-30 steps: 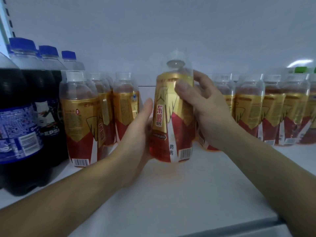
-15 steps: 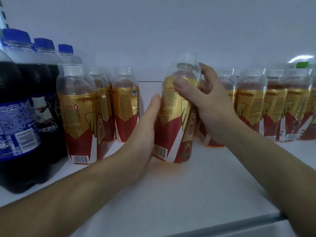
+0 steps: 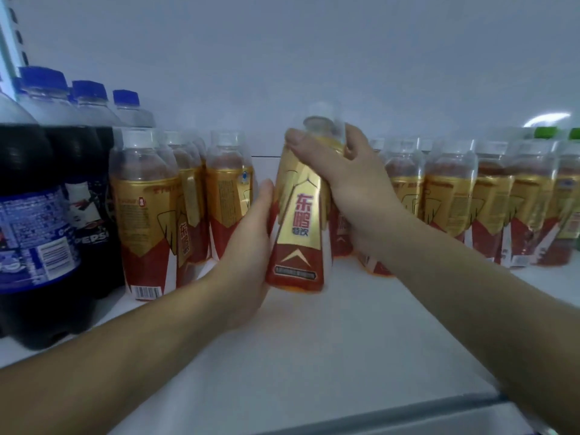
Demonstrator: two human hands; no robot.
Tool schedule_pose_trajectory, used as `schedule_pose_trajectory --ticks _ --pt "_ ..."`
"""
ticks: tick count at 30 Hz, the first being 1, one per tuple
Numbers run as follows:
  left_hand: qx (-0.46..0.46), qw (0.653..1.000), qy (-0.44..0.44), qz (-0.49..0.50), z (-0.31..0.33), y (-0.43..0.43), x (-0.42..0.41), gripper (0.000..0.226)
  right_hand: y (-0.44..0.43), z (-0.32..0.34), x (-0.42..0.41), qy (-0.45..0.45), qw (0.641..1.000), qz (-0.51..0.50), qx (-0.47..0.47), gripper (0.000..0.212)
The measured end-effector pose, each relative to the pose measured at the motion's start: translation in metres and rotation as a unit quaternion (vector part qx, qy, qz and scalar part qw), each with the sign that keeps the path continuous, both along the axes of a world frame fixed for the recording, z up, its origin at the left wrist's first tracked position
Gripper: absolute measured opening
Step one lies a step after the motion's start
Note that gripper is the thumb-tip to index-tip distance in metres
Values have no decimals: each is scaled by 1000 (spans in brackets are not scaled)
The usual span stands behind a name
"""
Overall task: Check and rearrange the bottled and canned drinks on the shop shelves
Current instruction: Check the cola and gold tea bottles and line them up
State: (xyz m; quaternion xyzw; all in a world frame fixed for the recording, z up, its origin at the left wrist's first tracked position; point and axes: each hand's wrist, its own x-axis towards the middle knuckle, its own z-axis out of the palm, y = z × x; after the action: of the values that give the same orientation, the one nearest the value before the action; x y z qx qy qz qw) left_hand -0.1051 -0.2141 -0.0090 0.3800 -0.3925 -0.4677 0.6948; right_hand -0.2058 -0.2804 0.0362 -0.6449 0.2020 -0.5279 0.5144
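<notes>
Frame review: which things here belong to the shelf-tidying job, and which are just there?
Job:
- gold-and-red bottle, gripped low by the left hand and at the shoulder by the right hand
- matching bottles standing on either side
- Pepsi bottles
- green-capped bottles, far right

Just there:
- white shelf board
- slotted upright
- grey front rail

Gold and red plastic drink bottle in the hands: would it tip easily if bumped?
Probably: the gold and red plastic drink bottle is tall with a narrow base. It looks full of amber liquid, so likely heavy for its size. Its glossy label might be slippery; the right hand and left hand both hold it.
</notes>
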Motion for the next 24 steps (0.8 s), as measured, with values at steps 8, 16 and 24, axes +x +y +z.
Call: schedule_pose_trajectory --ticks 8,16,24 --pt "71 995 36 -62 -4 6 21 51 -5 -3 8 65 981 173 66 74" --pt "13 1000 15 24 -5 -12 2 60 -2 -10 0 -27 998 33 -41 54" --pt "95 985 20 -143 -5 8 17 69 -9 -7 -3 67 984 146 75 52"
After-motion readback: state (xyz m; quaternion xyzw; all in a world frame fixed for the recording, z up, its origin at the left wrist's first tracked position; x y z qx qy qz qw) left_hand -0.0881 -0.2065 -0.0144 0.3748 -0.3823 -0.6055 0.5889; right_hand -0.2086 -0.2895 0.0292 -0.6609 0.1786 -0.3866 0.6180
